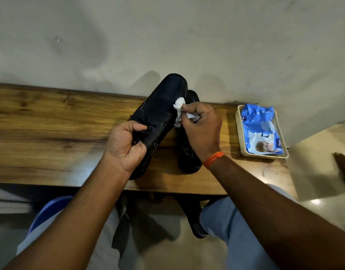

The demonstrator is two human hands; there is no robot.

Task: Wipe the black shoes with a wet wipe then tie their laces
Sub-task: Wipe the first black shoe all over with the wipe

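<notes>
A black lace-up shoe is tilted up off the wooden bench, toe pointing toward the wall. My left hand grips it at the lace area and heel opening. My right hand pinches a crumpled white wet wipe and holds it against the right side of that shoe. The second black shoe lies on the bench behind and below my right hand, mostly hidden by it.
The wooden bench stands against a pale wall. A beige tray at the right holds a blue wet-wipe pack. My knees in light trousers and a blue stool edge are below the bench front.
</notes>
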